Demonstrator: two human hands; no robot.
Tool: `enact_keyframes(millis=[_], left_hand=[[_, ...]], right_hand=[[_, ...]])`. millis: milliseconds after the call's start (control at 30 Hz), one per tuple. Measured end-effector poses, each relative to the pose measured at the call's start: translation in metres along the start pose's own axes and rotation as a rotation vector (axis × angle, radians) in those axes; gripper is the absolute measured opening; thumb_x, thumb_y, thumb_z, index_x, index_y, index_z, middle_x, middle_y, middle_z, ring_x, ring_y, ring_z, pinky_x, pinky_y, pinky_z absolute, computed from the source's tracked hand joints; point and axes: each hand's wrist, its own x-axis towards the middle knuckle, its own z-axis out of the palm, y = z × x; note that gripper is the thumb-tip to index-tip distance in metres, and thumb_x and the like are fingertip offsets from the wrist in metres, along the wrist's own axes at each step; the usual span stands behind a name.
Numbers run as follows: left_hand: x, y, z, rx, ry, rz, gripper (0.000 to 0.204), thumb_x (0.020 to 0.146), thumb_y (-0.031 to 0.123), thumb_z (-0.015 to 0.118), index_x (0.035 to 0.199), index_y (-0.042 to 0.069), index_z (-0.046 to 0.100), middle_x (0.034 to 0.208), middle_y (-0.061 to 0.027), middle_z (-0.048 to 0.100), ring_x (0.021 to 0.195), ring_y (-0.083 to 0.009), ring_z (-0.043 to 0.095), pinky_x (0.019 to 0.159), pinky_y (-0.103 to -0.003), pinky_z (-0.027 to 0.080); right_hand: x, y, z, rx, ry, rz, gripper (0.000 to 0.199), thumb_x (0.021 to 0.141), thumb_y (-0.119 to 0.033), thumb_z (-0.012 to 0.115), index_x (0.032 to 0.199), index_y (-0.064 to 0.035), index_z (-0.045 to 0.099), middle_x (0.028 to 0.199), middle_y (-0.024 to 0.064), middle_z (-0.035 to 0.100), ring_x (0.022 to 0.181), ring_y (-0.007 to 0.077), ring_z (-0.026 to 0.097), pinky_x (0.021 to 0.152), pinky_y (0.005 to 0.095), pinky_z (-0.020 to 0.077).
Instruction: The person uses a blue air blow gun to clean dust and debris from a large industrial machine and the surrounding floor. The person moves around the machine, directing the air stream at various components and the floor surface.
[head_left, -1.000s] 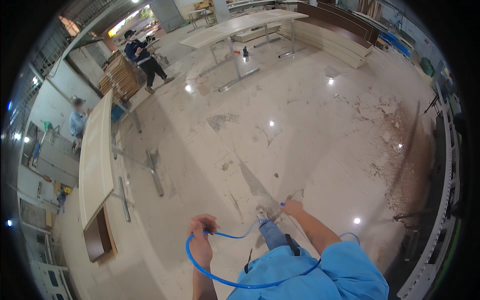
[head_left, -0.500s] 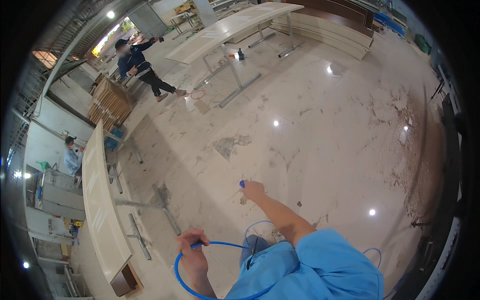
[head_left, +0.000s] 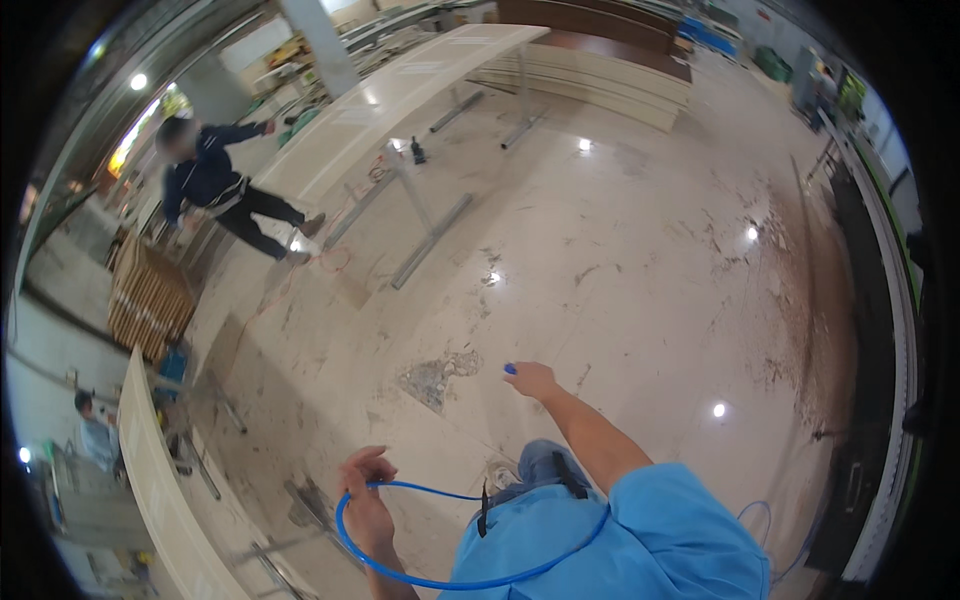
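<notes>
A loop of blue hose [head_left: 440, 586] curves from my left hand [head_left: 366, 508] across the front of my light-blue shirt. The hose passes through the curled fingers of that hand, at the lower middle of the view. My right hand [head_left: 534, 380] is stretched forward over the floor, closed round a small blue object [head_left: 510, 369]. Only the end of this object shows beyond the fingers, so its kind cannot be made out. Beneath my hands are my legs [head_left: 545, 462] in blue-grey trousers.
Pale panels lie on metal stands at the far side [head_left: 400, 75] and left [head_left: 165, 490]. A person in dark clothes [head_left: 225, 180] stands by the far panel; another [head_left: 98, 435] is at left. Stacked boards [head_left: 590, 85] and a long dark machine [head_left: 855, 430] flank the floor, which has a broken patch [head_left: 435, 380].
My view has shifted, and the panels and stands now appear farther left. My right hand still holds the blue object, my left the hose. The person in dark clothes has changed stance, one arm lowered.
</notes>
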Motion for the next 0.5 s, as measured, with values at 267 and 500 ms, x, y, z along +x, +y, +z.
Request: enact_keyframes(millis=[267,500], left_hand=[[0.249,0.014,0.121,-0.035,-0.409,0.171,0.072,0.106,0.056,0.025,0.103,-0.003,0.065,0.073,-0.0100,0.061,0.069,-0.0183,0.059,0.069,-0.031,0.047],[0.440,0.007,0.191,-0.002,-0.373,0.070,0.073,0.107,0.055,0.024,0.104,-0.004,0.067,0.077,-0.0103,0.064,0.075,-0.0194,0.063,0.075,-0.033,0.051]], right_hand=[[0.232,-0.106,-0.103,0.029,0.206,-0.046,0.048,0.094,-0.052,0.056,0.120,-0.0119,0.060,0.095,0.0160,0.072,0.091,0.0360,0.070,0.076,0.0504,0.0543],[0.408,-0.009,-0.187,0.019,0.198,0.292,0.049,0.094,-0.050,0.057,0.112,-0.0053,0.064,0.100,0.0141,0.074,0.092,0.0334,0.071,0.078,0.0477,0.0559]])
